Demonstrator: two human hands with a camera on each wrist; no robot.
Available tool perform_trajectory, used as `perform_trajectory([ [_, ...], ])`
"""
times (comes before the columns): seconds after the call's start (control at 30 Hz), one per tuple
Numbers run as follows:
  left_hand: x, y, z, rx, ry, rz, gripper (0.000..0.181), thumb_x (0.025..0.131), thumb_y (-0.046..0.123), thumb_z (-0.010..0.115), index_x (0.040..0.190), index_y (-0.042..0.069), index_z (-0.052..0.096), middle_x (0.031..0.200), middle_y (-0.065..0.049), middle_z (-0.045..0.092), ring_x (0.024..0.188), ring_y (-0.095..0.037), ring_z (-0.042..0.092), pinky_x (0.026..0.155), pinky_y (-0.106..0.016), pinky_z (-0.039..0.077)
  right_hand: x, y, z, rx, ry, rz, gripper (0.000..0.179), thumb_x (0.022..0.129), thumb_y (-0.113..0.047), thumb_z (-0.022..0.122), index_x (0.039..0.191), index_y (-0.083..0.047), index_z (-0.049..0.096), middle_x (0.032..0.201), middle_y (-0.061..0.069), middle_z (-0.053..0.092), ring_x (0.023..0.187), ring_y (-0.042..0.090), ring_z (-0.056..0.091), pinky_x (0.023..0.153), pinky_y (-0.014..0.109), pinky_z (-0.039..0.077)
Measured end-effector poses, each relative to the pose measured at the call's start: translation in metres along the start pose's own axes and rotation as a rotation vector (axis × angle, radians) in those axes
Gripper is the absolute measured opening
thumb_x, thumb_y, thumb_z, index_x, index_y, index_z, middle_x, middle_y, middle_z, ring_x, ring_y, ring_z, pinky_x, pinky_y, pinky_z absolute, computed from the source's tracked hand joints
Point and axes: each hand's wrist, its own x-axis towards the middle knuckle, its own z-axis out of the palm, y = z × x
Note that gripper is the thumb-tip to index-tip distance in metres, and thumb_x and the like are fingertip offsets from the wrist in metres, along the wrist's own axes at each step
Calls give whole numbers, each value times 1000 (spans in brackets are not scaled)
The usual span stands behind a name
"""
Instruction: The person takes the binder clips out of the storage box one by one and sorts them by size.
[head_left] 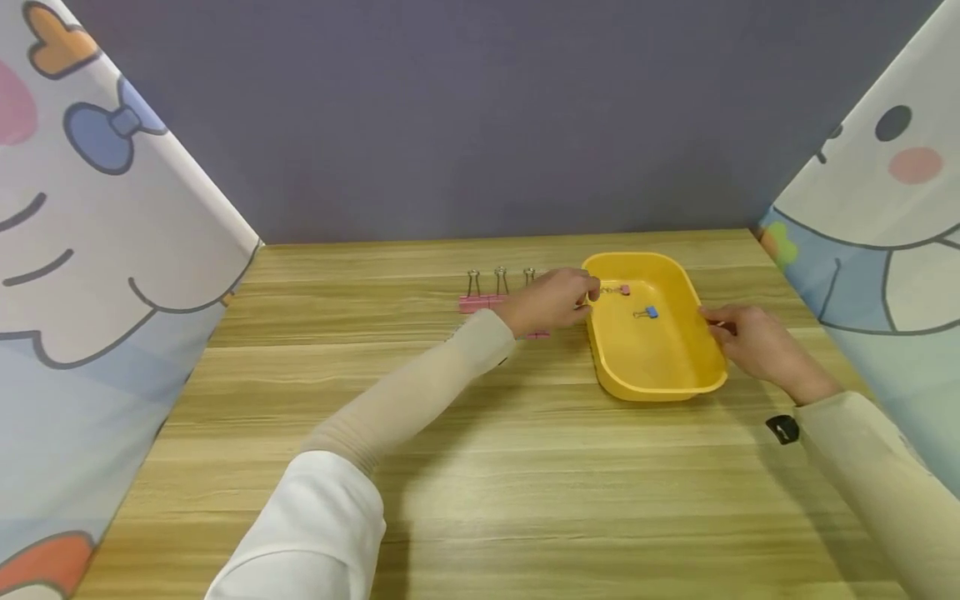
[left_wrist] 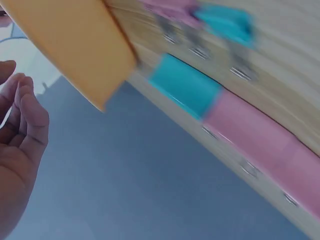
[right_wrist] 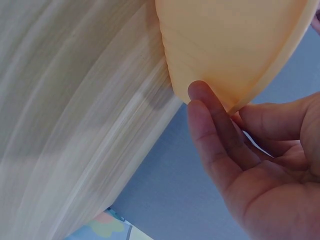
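A yellow plastic tray point(head_left: 645, 354) stands on the table's right half. Inside lie a small pink binder clip point(head_left: 625, 290) and a small blue binder clip point(head_left: 651, 312). My right hand point(head_left: 753, 346) pinches the tray's right rim, fingers against the outer wall point(right_wrist: 215, 50) in the right wrist view. At the left rim is my left hand point(head_left: 551, 300), its fingers loosely bent with nothing seen between them. Beneath and beside it, larger pink binder clips point(head_left: 480, 303) stand in a row, partly hidden. The left wrist view adds a teal binder clip point(left_wrist: 185, 84) in that row.
A second row nearer me, mostly under my left arm, shows a pink clip point(left_wrist: 177, 9) and a teal clip point(left_wrist: 227, 22), blurred. The wood-grain table point(head_left: 525, 483) meets a grey panel point(head_left: 487, 125) behind. Cartoon-printed sheets point(head_left: 150, 242) flank both sides.
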Motion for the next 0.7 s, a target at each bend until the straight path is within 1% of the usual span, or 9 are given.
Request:
perform_trajectory([
  [0.17,19,21,3,4,-17,-19,23,95,17,58,116,7,60,112,-3,59,86,-10,54,71,-17,42,0,-1,-1,-7,2,4,33,90,4,53,122,13,55,112,35,56,80,32,59,60,36,47],
  [0.27,27,30,7,5,-8,-35,25,95,20,57,117,7,60,115,-2,59,86,-9,53,72,-15,42,0,-1,0,-3,-2,10,33,90,4,53,122,13,55,113,35,55,81,33,58,62,38,47],
  [0.4,38,36,15,11,-3,-62,29,95,22,57,121,8,60,115,-2,59,88,-8,53,76,-14,42,0,0,0,9,-1,15,33,90,4,53,122,13,55,114,36,55,79,31,56,60,36,45],
  [0.57,51,41,26,-25,-30,-105,33,95,21,58,125,7,58,119,-2,59,89,-7,55,75,-14,42,0,0,0,11,8,14,32,90,4,54,122,12,56,114,36,55,77,30,54,60,35,44],
  [0.63,56,43,30,-44,-32,-120,34,95,21,58,125,7,58,120,-2,59,89,-7,55,74,-14,43,0,0,-1,13,4,17,32,91,4,54,122,12,56,115,36,54,77,30,54,61,36,43],
  [0.7,60,45,32,-41,-29,-128,33,95,21,57,125,7,59,120,-2,60,92,-7,56,76,-14,43,0,-1,-1,12,1,20,32,90,5,54,121,13,56,114,36,55,77,30,54,60,34,44],
])
